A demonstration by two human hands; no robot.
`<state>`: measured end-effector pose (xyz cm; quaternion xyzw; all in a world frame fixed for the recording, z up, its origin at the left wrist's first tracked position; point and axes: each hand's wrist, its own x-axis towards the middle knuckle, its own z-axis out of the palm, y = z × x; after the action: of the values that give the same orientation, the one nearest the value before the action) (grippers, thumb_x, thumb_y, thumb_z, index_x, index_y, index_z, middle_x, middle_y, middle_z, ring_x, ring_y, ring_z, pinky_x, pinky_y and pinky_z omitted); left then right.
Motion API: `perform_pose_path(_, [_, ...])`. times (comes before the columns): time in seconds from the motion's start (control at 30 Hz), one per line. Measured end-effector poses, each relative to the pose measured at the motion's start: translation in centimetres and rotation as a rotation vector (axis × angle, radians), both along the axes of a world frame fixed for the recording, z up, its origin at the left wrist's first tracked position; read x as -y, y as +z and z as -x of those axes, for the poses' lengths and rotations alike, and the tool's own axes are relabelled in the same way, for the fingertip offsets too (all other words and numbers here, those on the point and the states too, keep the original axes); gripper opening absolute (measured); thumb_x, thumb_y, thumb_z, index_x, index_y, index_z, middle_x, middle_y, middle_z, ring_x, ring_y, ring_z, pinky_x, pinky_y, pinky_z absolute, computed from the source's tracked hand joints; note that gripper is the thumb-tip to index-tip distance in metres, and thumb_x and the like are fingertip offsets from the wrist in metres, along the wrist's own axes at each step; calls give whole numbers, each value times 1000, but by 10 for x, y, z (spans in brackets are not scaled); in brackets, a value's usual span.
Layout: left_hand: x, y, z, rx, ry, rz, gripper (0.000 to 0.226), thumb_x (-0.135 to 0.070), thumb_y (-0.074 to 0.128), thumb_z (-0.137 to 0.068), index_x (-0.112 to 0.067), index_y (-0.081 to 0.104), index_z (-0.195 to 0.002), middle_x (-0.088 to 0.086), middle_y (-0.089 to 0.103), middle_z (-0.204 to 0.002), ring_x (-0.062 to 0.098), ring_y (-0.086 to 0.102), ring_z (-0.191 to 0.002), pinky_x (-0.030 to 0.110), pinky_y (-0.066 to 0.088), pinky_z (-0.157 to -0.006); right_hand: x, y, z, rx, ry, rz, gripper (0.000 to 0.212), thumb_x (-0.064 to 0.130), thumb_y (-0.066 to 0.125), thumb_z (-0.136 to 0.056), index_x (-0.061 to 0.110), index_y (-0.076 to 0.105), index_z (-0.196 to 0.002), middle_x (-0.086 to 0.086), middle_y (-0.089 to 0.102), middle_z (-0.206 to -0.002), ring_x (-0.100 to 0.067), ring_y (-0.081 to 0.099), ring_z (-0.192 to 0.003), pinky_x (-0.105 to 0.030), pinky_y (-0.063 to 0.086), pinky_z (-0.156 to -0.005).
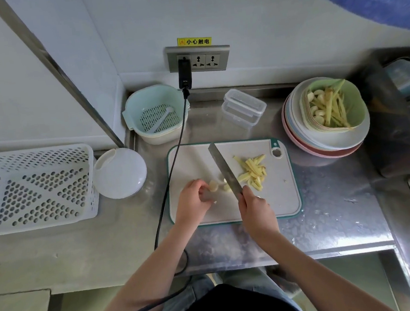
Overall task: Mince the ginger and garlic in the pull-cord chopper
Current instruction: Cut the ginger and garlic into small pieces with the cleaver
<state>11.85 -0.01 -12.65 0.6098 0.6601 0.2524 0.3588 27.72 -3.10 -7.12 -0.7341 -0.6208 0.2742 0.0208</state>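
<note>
On cutting board (287, 197) | left grip (194, 198) pinches garlic (213, 185) | right grip (254, 206) holds knife (225, 169)

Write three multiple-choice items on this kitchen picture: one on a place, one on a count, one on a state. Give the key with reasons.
1. Where do the cut yellow ginger strips lie?
A. on the white cutting board
B. in the pale blue strainer basket
C. on the steel counter

2. How many sockets of the grey wall outlet hold a plug?
A. none
B. one
C. three

3. What does the right hand do?
A. rests flat
B. grips the steel knife
C. lifts a bowl

Key: 1 A, strips sit right of the blade; 2 B, only the leftmost carries the black plug; 3 B, fingers wrap the handle.
</note>
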Motion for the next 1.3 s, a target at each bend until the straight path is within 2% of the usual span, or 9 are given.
perform_pose_path(0.17, [3,3,-8,18,12,-6,44,-14,85,-64,-10,65,-103,1,60,-93,14,55,-81,22,45,-77,-5,5,6,-70,-3,-52,19,30,31,-102,14,38,-97,-14,60,-73,-35,57,-65,-36,43,-55])
perform_pose_path(0.3, [-1,5,-19,18,-20,-10,44,-14,83,-66,-10,65,-106,0,59,-97,13,52,-85,19,41,-77,-7,6,-3,-138,-149,-81,22,33,32,-101,16,37,-89,-11,57,-68,-35,53,-60,-37,42,-53])
perform_pose_path(0.43, [-8,7,-27,18,-53,-13,38,-11,81,-65,-11,66,-101,2,61,-98,20,57,-90,27,46,-77,-7,7,-16,-126,-180,-87,22,33,31,-101,15,41,-94,-12,58,-67,-36,56,-60,-43,48,-55])
perform_pose_path(0.6, [-12,6,-38,31,-59,-61,42,-5,77,-68,-7,66,-109,8,63,-106,24,62,-95,33,50,-87,-8,5,-19,-124,-162,-69,20,33,31,-101,16,40,-96,-11,58,-67,-35,57,-60,-43,49,-55])
perform_pose_path(0.67, [-12,6,-42,36,-47,-75,40,-5,76,-69,-7,66,-108,9,62,-105,25,64,-91,37,52,-85,-10,4,-20,-126,-173,-55,20,33,31,-101,16,41,-97,-12,59,-69,-35,57,-61,-43,50,-56])
perform_pose_path(0.8, [-11,7,-48,-21,-69,-66,36,-12,81,-66,-6,67,-99,6,61,-101,21,60,-92,23,45,-81,-12,1,-23,-129,-161,-8,21,34,31,-101,16,40,-96,-11,59,-71,-34,57,-63,-39,48,-55])
perform_pose_path(0.9, [-10,5,-53,-92,-84,-67,35,-19,83,-66,-7,67,-95,6,60,-97,23,54,-94,25,42,-79,-11,-2,-26,-117,-120,18,21,36,31,-101,18,38,-92,-8,57,-70,-30,54,-61,-32,40,-52])
perform_pose_path(1.13, [-8,7,-60,-147,-87,-128,21,-1,71,-69,-8,66,-88,8,58,-88,31,54,-87,25,38,-73,-10,-1,-27,-151,-150,22,20,33,32,-102,16,42,-97,-9,58,-72,-29,54,-60,-32,40,-51])
perform_pose_path(1.3, [-3,7,-47,-22,-62,-77,45,-7,76,-70,-13,61,-112,3,61,-106,20,56,-97,21,41,-82,-9,2,-19,-183,-142,17,20,32,32,-101,16,42,-95,-10,59,-75,-31,56,-64,-31,40,-54])
